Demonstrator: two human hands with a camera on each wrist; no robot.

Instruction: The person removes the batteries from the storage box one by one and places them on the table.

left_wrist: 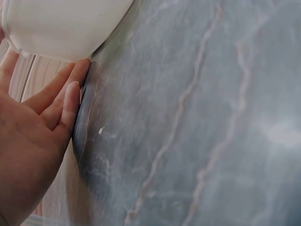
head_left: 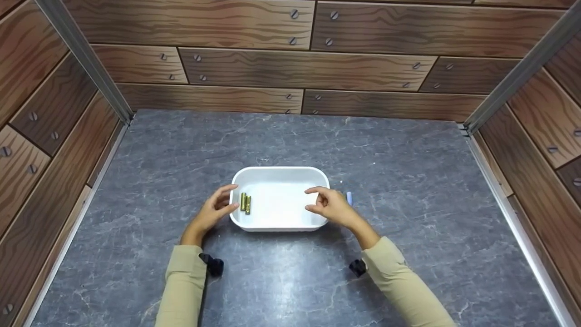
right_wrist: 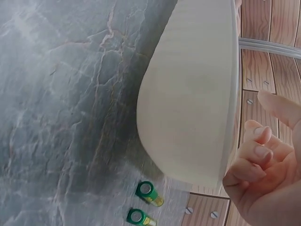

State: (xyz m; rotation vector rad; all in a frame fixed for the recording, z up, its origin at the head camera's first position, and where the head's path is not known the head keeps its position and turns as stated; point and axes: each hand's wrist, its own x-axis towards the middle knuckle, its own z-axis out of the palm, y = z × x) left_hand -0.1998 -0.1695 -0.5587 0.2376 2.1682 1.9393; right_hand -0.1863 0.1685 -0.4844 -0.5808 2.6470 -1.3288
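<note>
A white oblong plastic tub sits on the dark marbled surface in front of me. Inside its left end lie two gold-green batteries, side by side. My left hand is at the left rim, with thumb and forefinger tips over the edge. In the left wrist view its other fingers stretch out, tips right by the tub's outer wall. Over the right rim is my right hand, thumb and forefinger apart with nothing between them. In the right wrist view its remaining fingers bend toward the palm.
Just right of the tub lies a small pale blue piece, partly behind my right hand. The right wrist view shows two green-ended batteries on the surface beside the tub. Wood-patterned walls with metal corner posts enclose the back and sides.
</note>
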